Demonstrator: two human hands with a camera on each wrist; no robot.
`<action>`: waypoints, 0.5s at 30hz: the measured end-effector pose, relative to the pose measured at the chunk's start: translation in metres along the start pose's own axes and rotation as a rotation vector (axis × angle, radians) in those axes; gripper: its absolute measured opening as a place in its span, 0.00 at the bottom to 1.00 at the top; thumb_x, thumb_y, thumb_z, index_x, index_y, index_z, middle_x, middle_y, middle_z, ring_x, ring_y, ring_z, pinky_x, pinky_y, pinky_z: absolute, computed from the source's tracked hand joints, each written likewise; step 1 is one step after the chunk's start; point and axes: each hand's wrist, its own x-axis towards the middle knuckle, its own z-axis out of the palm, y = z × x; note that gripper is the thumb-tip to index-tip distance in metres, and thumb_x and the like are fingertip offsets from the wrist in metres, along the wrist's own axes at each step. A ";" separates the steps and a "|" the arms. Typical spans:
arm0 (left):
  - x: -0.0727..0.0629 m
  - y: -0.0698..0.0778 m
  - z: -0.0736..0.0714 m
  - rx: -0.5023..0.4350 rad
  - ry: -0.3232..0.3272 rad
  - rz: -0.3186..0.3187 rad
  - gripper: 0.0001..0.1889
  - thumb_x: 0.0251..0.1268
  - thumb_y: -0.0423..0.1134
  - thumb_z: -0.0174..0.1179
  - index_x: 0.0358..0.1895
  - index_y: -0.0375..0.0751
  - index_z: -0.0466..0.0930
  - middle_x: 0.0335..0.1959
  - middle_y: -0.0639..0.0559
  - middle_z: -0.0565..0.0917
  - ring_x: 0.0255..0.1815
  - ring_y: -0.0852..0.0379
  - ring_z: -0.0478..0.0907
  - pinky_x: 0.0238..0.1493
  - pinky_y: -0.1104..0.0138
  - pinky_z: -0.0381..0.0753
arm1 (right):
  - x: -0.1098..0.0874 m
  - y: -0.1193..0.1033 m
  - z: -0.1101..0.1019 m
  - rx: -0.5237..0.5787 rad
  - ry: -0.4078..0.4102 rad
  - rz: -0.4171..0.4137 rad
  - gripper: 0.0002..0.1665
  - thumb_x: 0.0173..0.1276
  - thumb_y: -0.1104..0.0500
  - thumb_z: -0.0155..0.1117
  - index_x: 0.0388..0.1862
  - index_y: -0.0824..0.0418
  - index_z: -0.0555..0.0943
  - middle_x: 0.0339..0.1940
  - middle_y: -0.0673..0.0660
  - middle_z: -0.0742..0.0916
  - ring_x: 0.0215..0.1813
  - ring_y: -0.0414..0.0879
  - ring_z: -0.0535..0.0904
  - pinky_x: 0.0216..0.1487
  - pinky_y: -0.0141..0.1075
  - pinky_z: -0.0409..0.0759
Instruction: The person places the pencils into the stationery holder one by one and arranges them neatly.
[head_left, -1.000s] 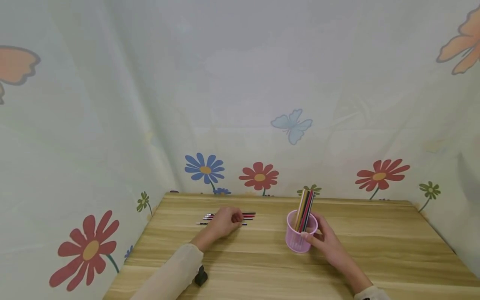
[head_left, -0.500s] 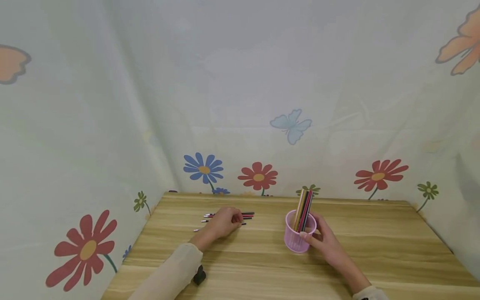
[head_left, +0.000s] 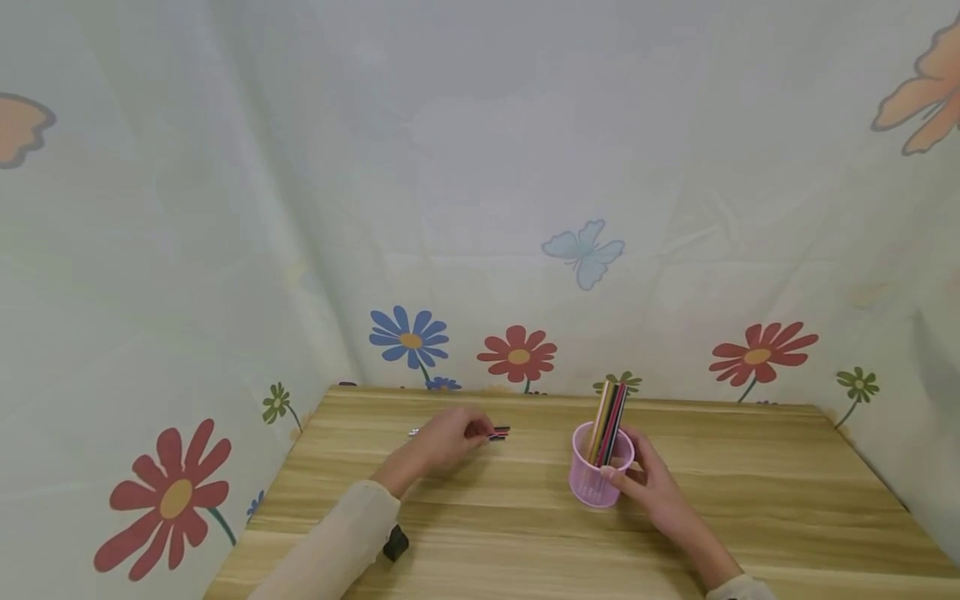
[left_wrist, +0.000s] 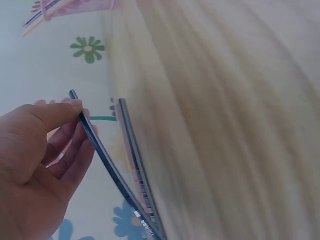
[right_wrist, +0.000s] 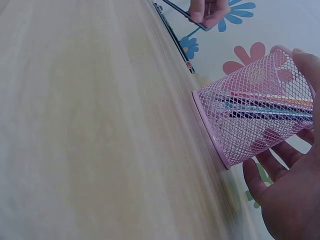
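Observation:
My left hand (head_left: 450, 440) pinches a dark pencil (left_wrist: 104, 157) between thumb and fingers near one end. That pencil is raised and slants down to its far end in the left wrist view. Beside it, several pencils (left_wrist: 131, 140) lie together on the table, partly hidden by the hand in the head view. With my right hand (head_left: 654, 483) I hold a pink mesh pencil cup (right_wrist: 250, 115) around its side, thumb at the rim. The cup stands upright on the table, and several coloured pencils (head_left: 611, 421) lean inside it, sticking out above the rim.
The wood-grain table (head_left: 525, 542) ends at a back edge against a pale curtain (head_left: 465, 167) printed with flowers and butterflies. A small black object (head_left: 396, 543) sits at the left sleeve cuff.
The pencil nearest me has been lifted off the table by the left hand, which has moved slightly up and toward the remaining pencils. The right hand and cup stay put.

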 end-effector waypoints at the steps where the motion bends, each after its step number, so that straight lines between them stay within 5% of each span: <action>1: 0.000 0.003 -0.003 0.000 -0.004 0.002 0.06 0.75 0.35 0.68 0.49 0.43 0.90 0.38 0.62 0.85 0.39 0.63 0.80 0.46 0.66 0.83 | 0.000 0.000 0.000 0.002 0.002 0.004 0.39 0.75 0.67 0.68 0.80 0.62 0.64 0.69 0.69 0.78 0.66 0.43 0.77 0.62 0.34 0.80; 15: 0.002 0.044 -0.026 -0.036 -0.002 0.117 0.06 0.74 0.37 0.69 0.50 0.44 0.88 0.40 0.58 0.87 0.39 0.66 0.82 0.46 0.69 0.85 | 0.001 0.003 0.000 -0.004 0.010 -0.005 0.39 0.75 0.67 0.68 0.80 0.63 0.64 0.70 0.69 0.78 0.67 0.41 0.77 0.62 0.35 0.80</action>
